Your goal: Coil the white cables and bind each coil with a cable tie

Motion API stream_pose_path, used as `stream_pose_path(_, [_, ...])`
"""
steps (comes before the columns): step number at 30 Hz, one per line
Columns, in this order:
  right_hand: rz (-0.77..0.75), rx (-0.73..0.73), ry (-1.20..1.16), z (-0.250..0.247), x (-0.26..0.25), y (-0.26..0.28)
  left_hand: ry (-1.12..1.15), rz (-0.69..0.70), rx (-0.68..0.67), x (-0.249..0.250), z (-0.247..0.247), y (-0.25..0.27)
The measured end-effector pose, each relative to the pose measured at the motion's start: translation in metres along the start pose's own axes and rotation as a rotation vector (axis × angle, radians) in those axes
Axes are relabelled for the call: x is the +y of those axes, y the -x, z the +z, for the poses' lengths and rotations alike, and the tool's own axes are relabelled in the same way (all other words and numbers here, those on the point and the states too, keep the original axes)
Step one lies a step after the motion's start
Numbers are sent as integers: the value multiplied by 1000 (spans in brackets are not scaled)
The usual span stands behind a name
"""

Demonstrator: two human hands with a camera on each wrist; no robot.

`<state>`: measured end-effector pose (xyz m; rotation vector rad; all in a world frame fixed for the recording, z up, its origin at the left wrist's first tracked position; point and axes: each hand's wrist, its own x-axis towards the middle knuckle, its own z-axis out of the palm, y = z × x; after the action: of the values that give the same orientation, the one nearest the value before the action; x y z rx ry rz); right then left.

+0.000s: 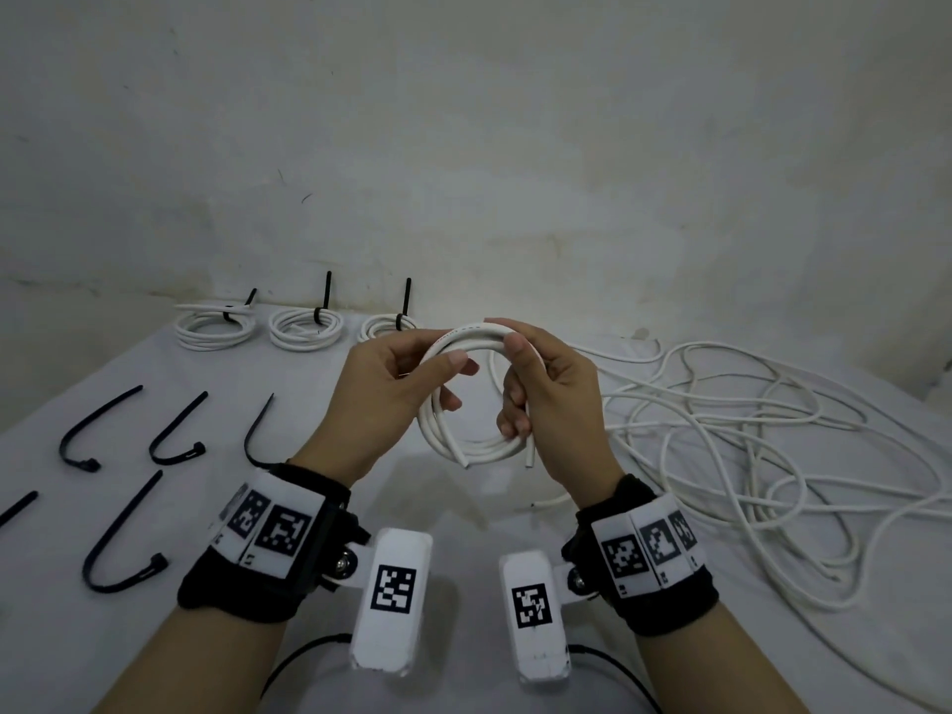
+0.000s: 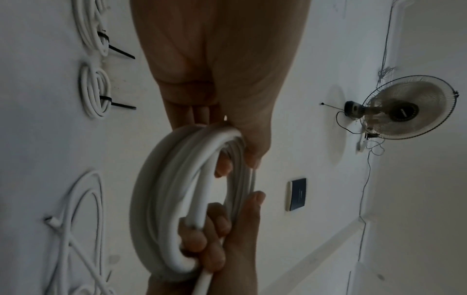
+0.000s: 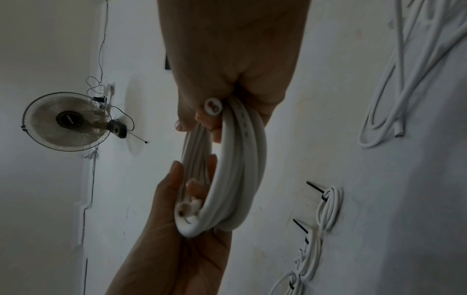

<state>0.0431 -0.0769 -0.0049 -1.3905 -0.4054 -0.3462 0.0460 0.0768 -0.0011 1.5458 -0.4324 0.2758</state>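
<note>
While the white cable coil (image 1: 466,399) hangs in the air above the counter (image 1: 463,512), the left hand (image 1: 391,383) pinches its left side between thumb and curled fingers and the right hand (image 1: 551,394) wraps its fingers round the right side, both cut ends poking out below. Three bound coils (image 1: 304,328) sit at the far edge, loose black cable ties (image 1: 121,538) lie to the left, and tangled white cable (image 1: 762,456) sprawls to the right.

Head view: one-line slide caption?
Both hands, left and right, hold an unbound white cable coil above the table.
</note>
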Motion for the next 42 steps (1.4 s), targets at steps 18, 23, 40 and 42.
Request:
stream_pose_path(18, [469, 152, -193, 2, 4, -2, -92, -29, -118, -7, 4, -2])
stream_pose_path(23, [460, 191, -277, -2, 6, -3, -353, -197, -36, -5, -34, -17])
stream_pose_path(40, [448, 146, -309, 0, 6, 1, -1490, -667, -170, -63, -115, -28])
stream_pose_path(42, [452, 152, -301, 0, 7, 0, -1412, -705, -89, -62, -113, -33])
